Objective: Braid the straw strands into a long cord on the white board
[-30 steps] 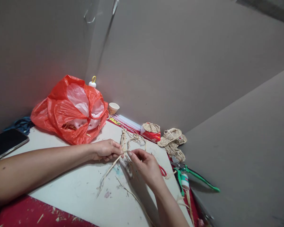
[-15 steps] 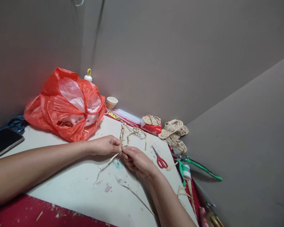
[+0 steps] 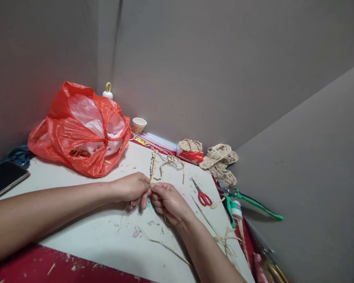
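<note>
At the middle of the white board, my left hand [image 3: 132,188] and my right hand [image 3: 171,199] meet, thumbs and fingertips pinched together on a pale braided piece of plant fibre [image 3: 152,167]. The braid runs away from me, up from the fingertips, with knotty lumps along it. The spot where the fingers grip is partly hidden. A thin loose strand [image 3: 165,247] lies below my right hand. Scissors with red handles [image 3: 205,199] rest to the right of that hand, blades pointing away. Thin tangled cords [image 3: 172,161] lie beside the braid's far end.
At the left are a red plastic bag [image 3: 76,129] and a phone [image 3: 6,179]. Along the back stand a paper cup [image 3: 139,125], a red packet [image 3: 191,155] and woven fibre soles [image 3: 220,159]. Green-handled shears [image 3: 259,205] and fibre strips [image 3: 228,239] lie at the right edge.
My left hand's lower fingers have dropped below the grip. The strand that trailed to the lower left no longer shows there; strands now show right of my right forearm. The view has shifted slightly.
</note>
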Demonstrator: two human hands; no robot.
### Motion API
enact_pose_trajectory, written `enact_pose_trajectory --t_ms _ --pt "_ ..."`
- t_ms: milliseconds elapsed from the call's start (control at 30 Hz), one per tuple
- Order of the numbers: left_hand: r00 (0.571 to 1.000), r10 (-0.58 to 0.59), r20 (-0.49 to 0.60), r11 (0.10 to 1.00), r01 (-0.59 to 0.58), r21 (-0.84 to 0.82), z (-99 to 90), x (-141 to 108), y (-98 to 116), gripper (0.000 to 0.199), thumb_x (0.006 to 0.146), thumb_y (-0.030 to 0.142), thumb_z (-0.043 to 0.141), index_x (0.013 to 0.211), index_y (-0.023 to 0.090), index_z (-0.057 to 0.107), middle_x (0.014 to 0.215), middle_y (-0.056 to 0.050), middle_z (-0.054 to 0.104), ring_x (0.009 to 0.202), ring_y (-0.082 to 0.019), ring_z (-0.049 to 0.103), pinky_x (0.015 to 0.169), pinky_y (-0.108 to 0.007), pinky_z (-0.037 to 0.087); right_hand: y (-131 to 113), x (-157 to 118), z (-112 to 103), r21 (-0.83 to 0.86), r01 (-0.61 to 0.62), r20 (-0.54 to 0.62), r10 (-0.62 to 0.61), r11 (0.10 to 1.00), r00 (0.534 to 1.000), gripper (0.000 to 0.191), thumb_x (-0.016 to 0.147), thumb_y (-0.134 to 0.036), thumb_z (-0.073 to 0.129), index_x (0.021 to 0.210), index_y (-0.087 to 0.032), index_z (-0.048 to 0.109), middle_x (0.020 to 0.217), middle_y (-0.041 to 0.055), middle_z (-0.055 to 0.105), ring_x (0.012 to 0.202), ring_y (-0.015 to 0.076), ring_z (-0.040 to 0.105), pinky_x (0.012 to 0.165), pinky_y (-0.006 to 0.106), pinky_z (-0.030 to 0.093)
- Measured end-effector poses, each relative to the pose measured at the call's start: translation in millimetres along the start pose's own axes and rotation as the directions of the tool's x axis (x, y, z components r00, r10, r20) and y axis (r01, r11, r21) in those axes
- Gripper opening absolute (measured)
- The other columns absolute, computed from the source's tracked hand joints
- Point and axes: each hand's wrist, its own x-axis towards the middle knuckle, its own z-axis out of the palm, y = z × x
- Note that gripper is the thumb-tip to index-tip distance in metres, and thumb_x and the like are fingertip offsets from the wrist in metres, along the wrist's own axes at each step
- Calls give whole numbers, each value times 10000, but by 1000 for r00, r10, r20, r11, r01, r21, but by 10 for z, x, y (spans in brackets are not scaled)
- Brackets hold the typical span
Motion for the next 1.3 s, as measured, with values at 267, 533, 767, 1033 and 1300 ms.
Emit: enact_pose_trajectory --t_ms 267,533,767,1033,1300 --pt "986 104 -127 980 -80 182 184 -74 -84 242 846 269 337 1029 141 430 519 19 554 335 -108 446 334 -193 358 56 -18 57 141 27 -51 -20 990 998 398 657 -377 702 556 -190 366 397 -130 274 328 -1 130 319 159 75" --pt "972 187 -145 970 -160 181 278 -51 -132 429 874 277 330 1276 134 286 614 9 584 346 -89 457 338 -167 349 41 -51 143 149 80 -26 -77 986 997 333 676 -316 650 513 -183 391 334 -121 271 271 7 195 306 165 72" --pt "984 157 -81 892 -106 439 49 -481 461 345 874 369 371 1092 144 519 643 -3 592 429 -93 484 435 -196 384 -15 -39 18 269 77 62 -97 960 993 260 645 -226 644 583 -185 394 411 -133 252 345 3 111 328 144 43" --pt "965 240 110 493 -218 842 316 -843 338 160 813 232 466 760 187 609 636 -12 604 531 -103 490 517 -194 322 -47 -33 -94 303 43 150 -92 952 984 125 661 -217 632 679 -118 556 435 -138 204 371 7 90 334 139 58" --pt "966 220 137 420 -220 880 689 -700 -43 157 765 262 526 916 226 548 589 -3 585 480 -136 474 455 -209 268 -85 -64 -117 283 36 188 -92 958 978 123 672 -206 638 669 -109 564 436 -134 224 367 4 103 325 129 55"
